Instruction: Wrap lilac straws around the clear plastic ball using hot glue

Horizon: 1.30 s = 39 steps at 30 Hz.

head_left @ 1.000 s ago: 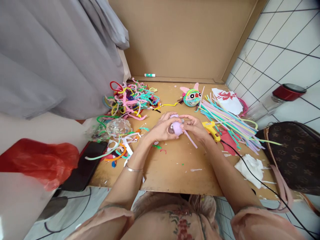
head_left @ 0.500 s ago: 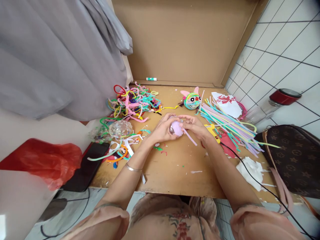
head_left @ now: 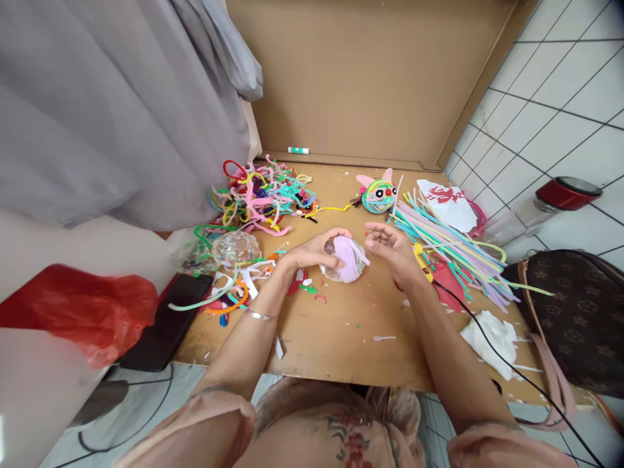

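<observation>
My left hand [head_left: 314,250] grips a clear, faceted plastic ball [head_left: 359,268], held low over the middle of the table. Lilac pipe cleaner [head_left: 347,250] wraps side by side around part of the ball, and a short end sticks out at its right. Just right of the ball, my right hand [head_left: 392,250] is raised with thumb and fingers apart, touching nothing that I can see. By the right wrist lies a yellow glue gun [head_left: 422,262] with a black cord. A finished-looking ball figure with pink ears and eyes [head_left: 379,195] stands behind the hands.
Long pastel pipe cleaners [head_left: 458,244] lie fanned out at right, beside a brown handbag [head_left: 575,312] and a red-lidded jar [head_left: 568,194]. Tangled pipe cleaners [head_left: 258,198] and another clear ball [head_left: 236,248] are at left, near a black phone [head_left: 168,325]. A glue stick [head_left: 298,150] lies at the back.
My right hand has let go of the ball and moved a little right. The loose lilac end that hung toward the lower right is now shorter, against the ball, which shows turned and lower.
</observation>
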Available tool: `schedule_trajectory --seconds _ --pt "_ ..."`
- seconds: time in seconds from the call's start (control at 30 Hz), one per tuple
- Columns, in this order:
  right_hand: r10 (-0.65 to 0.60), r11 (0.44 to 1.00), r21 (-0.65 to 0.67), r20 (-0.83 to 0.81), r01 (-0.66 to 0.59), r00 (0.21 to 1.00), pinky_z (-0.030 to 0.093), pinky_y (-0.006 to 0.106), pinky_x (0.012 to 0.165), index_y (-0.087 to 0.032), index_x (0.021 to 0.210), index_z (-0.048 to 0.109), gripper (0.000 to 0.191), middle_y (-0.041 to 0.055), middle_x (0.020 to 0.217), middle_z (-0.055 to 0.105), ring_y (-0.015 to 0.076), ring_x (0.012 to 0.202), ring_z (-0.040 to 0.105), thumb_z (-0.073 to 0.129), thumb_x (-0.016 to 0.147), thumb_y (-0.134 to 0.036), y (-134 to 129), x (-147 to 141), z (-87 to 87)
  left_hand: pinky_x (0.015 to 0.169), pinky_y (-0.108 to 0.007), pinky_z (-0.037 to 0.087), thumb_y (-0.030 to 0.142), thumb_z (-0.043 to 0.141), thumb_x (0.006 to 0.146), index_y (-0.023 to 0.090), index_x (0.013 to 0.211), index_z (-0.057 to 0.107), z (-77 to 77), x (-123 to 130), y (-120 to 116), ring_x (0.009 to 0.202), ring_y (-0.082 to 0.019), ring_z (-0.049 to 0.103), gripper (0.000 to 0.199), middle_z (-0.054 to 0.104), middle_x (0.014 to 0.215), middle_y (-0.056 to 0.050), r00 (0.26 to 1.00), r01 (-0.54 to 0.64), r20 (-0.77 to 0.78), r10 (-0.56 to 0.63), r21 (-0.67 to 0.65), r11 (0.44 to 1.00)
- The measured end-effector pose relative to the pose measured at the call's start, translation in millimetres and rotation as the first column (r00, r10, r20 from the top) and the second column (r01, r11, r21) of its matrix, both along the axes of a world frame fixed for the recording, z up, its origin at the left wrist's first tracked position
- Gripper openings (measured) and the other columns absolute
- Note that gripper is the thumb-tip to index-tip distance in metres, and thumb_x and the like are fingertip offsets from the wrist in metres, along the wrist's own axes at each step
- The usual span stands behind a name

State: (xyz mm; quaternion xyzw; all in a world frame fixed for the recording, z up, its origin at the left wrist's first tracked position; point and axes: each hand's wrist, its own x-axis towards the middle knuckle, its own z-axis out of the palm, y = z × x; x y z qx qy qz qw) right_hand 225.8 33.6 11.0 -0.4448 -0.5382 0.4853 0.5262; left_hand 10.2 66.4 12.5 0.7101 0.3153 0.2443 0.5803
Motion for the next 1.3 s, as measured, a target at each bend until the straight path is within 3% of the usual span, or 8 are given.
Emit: schedule_trajectory --seconds 0.07,0.13,0.3,0.43,0.6,0.9,1.07,1.3 --pt "0.033 0.999 0.037 0.084 -0.037 0.996 0.049 0.034 0.088 -0.024 0.108 0.065 0.056 0.0048 0.110 0.066 0.0210 0.105 0.059 0.083 0.058 -0.043 1 -2 -11.2 0.068 -0.022 0.039 0.027 0.073 0.056 0.019 0.113 0.049 -1.1 0 1 0.078 -0.012 0.048 0.062 0.051 0.087 0.003 1.000 0.000 -0.001 0.000 -0.012 1.000" --pt "0.097 0.995 0.026 0.113 -0.100 0.989 0.044 0.041 0.102 -0.026 0.118 0.062 0.068 0.0071 0.132 0.057 0.0271 0.126 0.049 0.082 0.058 -0.050 1 -7 -21.6 0.069 -0.023 0.040 0.028 0.072 0.058 0.019 0.114 0.049 -1.6 0 2 0.080 -0.013 0.049 0.062 0.052 0.090 0.002 1.000 -0.005 -0.008 0.005 0.003 1.000" --pt "0.206 0.978 0.004 0.092 -0.207 0.974 0.032 0.045 0.115 -0.027 0.139 0.047 0.083 0.0069 0.147 0.045 0.0289 0.138 0.039 0.074 0.067 -0.059 -1 -25 -38.3 0.084 -0.028 0.044 0.032 0.068 0.063 0.017 0.122 0.049 -3.8 -2 2 0.095 -0.018 0.054 0.064 0.056 0.110 -0.004 0.998 -0.053 -0.032 0.056 0.073 0.996" --pt "0.175 0.984 0.024 0.092 -0.178 0.980 0.026 0.045 0.119 -0.028 0.139 0.049 0.078 0.0053 0.144 0.049 0.0274 0.140 0.035 0.068 0.073 -0.063 -1 -30 -45.7 0.099 -0.035 0.041 0.033 0.065 0.065 0.017 0.128 0.051 -4.1 -4 2 0.112 -0.024 0.051 0.067 0.053 0.125 -0.009 0.983 -0.107 -0.126 0.133 0.193 0.975" --pt "0.139 0.988 0.050 0.121 -0.145 0.983 0.033 0.044 0.113 -0.028 0.133 0.055 0.070 0.0059 0.128 0.060 0.0274 0.132 0.043 0.066 0.073 -0.064 1 -31 -47.1 0.103 -0.038 0.042 0.031 0.061 0.070 0.020 0.133 0.050 -2.2 -4 0 0.118 -0.025 0.051 0.065 0.052 0.131 -0.008 0.975 -0.047 -0.193 0.111 0.308 0.950" --pt "0.035 0.993 0.106 0.190 -0.056 0.981 0.037 0.044 0.107 -0.025 0.126 0.059 0.061 0.0070 0.118 0.063 0.0269 0.116 0.051 0.061 0.077 -0.061 -8 -43 -41.3 0.106 -0.041 0.041 0.043 0.083 0.057 0.019 0.127 0.053 -9.2 6 -7 0.116 -0.027 0.053 0.081 0.055 0.126 -0.010 0.959 -0.093 -0.186 0.213 0.504 0.859" --pt "0.044 0.996 0.068 0.097 -0.051 0.994 0.036 0.042 0.110 -0.024 0.122 0.061 0.064 0.0069 0.127 0.059 0.0265 0.122 0.050 0.066 0.072 -0.063 -7 -43 -43.2 0.103 -0.039 0.044 0.032 0.080 0.058 0.018 0.122 0.057 -9.9 8 -9 0.111 -0.025 0.056 0.069 0.058 0.121 -0.008 0.955 -0.145 -0.150 0.254 0.510 0.848" --pt "0.037 0.997 -0.068 -0.119 -0.045 0.992 0.036 0.042 0.111 -0.025 0.118 0.064 0.061 0.0050 0.123 0.064 0.0261 0.124 0.051 0.072 0.067 -0.056 -6 -43 -42.3 0.103 -0.039 0.043 0.035 0.081 0.057 0.019 0.123 0.056 -8.3 6 -9 0.111 -0.025 0.056 0.072 0.057 0.121 -0.008 0.958 -0.140 -0.160 0.240 0.470 0.871"
